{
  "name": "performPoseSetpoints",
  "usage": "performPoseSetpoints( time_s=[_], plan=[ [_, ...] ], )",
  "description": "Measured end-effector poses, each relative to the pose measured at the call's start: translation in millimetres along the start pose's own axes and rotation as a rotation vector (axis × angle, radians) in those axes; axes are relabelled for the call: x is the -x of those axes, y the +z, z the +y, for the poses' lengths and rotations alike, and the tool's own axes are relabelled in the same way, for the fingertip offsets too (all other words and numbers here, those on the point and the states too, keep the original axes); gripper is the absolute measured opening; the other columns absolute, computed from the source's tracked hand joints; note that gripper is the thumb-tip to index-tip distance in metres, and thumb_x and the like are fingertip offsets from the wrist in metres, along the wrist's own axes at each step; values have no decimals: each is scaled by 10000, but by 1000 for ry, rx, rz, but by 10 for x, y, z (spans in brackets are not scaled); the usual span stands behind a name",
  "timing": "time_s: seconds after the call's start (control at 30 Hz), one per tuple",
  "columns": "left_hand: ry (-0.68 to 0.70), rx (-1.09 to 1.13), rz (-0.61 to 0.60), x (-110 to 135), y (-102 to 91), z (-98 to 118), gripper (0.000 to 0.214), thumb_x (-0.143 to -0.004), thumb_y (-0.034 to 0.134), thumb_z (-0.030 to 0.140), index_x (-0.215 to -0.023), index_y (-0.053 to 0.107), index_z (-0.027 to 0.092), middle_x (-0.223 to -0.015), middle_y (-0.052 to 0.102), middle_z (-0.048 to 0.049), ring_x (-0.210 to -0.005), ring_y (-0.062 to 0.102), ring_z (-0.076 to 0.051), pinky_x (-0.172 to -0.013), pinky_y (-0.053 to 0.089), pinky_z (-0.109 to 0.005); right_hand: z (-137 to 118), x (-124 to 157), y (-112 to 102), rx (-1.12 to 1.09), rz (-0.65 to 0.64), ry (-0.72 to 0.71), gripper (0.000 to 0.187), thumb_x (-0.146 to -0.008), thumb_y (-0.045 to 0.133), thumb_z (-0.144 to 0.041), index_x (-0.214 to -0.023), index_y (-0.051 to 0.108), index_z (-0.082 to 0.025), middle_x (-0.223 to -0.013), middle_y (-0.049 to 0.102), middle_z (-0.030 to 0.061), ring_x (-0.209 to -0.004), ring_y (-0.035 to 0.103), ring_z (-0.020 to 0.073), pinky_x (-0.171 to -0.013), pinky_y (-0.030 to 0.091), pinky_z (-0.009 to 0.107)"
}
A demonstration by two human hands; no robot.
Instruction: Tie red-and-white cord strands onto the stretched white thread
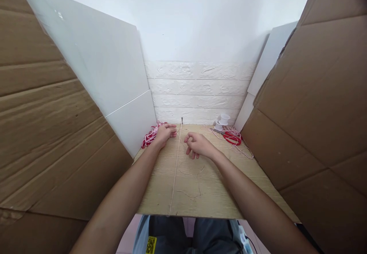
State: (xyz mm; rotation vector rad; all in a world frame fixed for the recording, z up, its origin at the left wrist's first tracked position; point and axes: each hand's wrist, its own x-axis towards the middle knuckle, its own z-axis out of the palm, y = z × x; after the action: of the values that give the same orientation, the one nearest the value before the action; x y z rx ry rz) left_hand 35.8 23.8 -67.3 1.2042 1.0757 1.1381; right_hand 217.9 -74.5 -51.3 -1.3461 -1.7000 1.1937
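A thin pale string runs taut along the wooden table, from a small dark pin at the far edge to the near edge. My left hand lies just left of the string near the pin, fingers curled with the fingertips close to it. My right hand rests just right of the string, fingers loosely curled, thumb and forefinger pinched near it. Whether either hand holds the string is too small to tell. Loose bits of thread lie on the table behind my hands.
A heap of red and white cord lies at the far left corner. Red-handled scissors and two white spools sit at the far right among pink threads. Cardboard walls and white panels close in both sides.
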Motion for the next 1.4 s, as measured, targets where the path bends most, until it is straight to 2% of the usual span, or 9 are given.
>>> performPoseSetpoints(
  time_s=[0.13,0.2,0.4,0.6,0.67,0.83,1.0,1.17,1.4],
  plan=[
    [27,-20,29,3,9,-6,316,-591,738,157,-897,663,119,-794,664,-70,-607,612,-131,-643,523,-301,-14,-31,-131,310,293,-131,138,-805,540,-190,-918,617,-201,-670,675,19,-529,566,139,-540,393,239],
    [71,-84,52,13,17,-2,302,-609,721,178,-901,668,122,-801,672,-73,-613,610,-138,-635,514,-299,15,-47,-209,495,412,-123,159,-783,558,-162,-903,654,-202,-767,687,43,-683,600,171,-623,398,256],
    [194,-298,183,15,34,32,281,-630,697,246,-896,705,155,-781,688,-42,-533,514,-126,-557,410,-279,242,-93,-349,631,302,-18,411,-698,576,-56,-1056,694,-219,-892,690,46,-781,601,172,-640,365,244],
    [287,-334,216,-1,53,61,147,-622,692,233,-748,716,161,-756,694,-45,-697,570,-181,-696,422,-291,376,-147,-383,574,236,-15,144,-769,665,-220,-911,690,-209,-809,678,22,-724,584,154,-614,351,231],
    [297,-367,142,30,84,87,128,-647,691,266,-715,706,159,-726,681,-40,-689,570,-177,-685,415,-287,388,-162,-377,597,213,-2,96,-781,675,-263,-853,677,-200,-809,680,29,-724,584,156,-606,337,235],
    [312,-488,-209,179,217,168,221,-733,668,382,-727,711,166,-588,591,0,-569,510,-141,-587,375,-268,401,-179,-362,626,200,-24,87,-828,632,-271,-825,644,-184,-817,684,44,-729,578,155,-608,316,245],
    [189,-599,-374,321,314,200,303,-716,709,459,-787,755,168,-524,574,-4,-465,449,-127,-467,282,-262,315,-163,-353,551,276,-148,103,-875,586,-278,-878,615,-180,-841,675,36,-743,563,150,-636,327,241],
    [23,-485,-474,397,359,257,320,-691,746,478,-676,720,159,-497,530,3,-359,278,-63,-392,126,-248,209,-135,-348,529,359,-197,102,-888,576,-275,-870,612,-181,-885,671,38,-780,556,154,-664,331,245],
    [-81,-166,-608,419,309,440,353,-777,700,416,-942,742,107,-493,412,55,-369,193,-27,-386,76,-229,287,-159,-380,547,454,-54,94,-901,566,-267,-890,612,-186,-901,680,42,-777,568,158,-635,309,251]
  ],
)
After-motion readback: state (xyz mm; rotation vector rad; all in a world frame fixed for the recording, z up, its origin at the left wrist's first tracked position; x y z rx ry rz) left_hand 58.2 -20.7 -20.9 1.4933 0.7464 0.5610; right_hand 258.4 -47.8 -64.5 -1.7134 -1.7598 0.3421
